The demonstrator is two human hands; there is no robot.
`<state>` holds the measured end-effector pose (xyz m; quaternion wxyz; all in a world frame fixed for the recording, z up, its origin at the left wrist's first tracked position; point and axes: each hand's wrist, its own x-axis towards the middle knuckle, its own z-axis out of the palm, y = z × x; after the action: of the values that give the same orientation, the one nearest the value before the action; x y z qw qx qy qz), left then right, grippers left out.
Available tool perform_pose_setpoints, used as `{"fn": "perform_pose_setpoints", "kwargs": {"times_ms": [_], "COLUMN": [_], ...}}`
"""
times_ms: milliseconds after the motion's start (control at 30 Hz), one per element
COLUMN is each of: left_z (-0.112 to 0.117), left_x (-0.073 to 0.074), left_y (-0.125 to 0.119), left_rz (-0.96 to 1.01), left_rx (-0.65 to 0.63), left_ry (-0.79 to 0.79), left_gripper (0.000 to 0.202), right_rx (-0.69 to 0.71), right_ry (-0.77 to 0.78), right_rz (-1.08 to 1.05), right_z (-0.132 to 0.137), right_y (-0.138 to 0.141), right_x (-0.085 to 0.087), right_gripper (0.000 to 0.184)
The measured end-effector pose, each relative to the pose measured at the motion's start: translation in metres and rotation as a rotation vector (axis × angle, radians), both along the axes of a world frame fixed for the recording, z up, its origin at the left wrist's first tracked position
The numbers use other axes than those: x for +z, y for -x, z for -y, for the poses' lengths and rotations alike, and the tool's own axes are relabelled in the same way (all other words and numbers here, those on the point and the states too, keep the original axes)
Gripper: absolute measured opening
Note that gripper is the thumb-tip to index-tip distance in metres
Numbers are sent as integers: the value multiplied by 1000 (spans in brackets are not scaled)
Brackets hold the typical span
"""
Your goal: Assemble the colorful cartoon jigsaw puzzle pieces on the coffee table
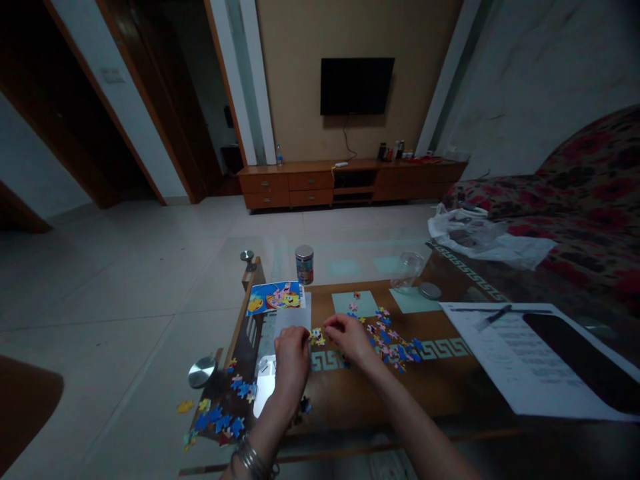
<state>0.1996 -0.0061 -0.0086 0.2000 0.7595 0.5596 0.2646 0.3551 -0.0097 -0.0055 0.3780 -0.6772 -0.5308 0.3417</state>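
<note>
Both my hands meet over a small cluster of joined yellow puzzle pieces on the glass coffee table. My left hand is curled, its fingertips pinching the cluster's left side. My right hand is also closed, pressing at the cluster's right side. A white sheet lies just beyond my left hand, with a cartoon reference picture behind it. Several loose coloured puzzle pieces are scattered to the right of my right hand, and another pile of blue pieces lies at the near left.
A small printed tin and an overturned clear glass jar with its lid stand farther back. A printed paper sheet with a dark tablet lies right. A floral sofa holds a plastic bag.
</note>
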Motion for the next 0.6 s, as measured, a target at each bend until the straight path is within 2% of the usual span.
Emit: {"fn": "perform_pose_setpoints", "kwargs": {"times_ms": [233,433,600], "left_z": [2,1,-2], "left_x": [-1,-3,-5], "left_y": [4,4,0], "left_rz": [-128,-204,-225], "left_rx": [11,16,-4], "left_ry": [-28,-37,-40], "left_gripper": [19,15,13], "right_rx": [63,145,200], "right_ry": [18,61,105], "right_rz": [235,462,560], "right_z": [8,14,10], "right_y": [3,13,17], "right_x": [2,13,19], "right_gripper": [20,44,38]}}
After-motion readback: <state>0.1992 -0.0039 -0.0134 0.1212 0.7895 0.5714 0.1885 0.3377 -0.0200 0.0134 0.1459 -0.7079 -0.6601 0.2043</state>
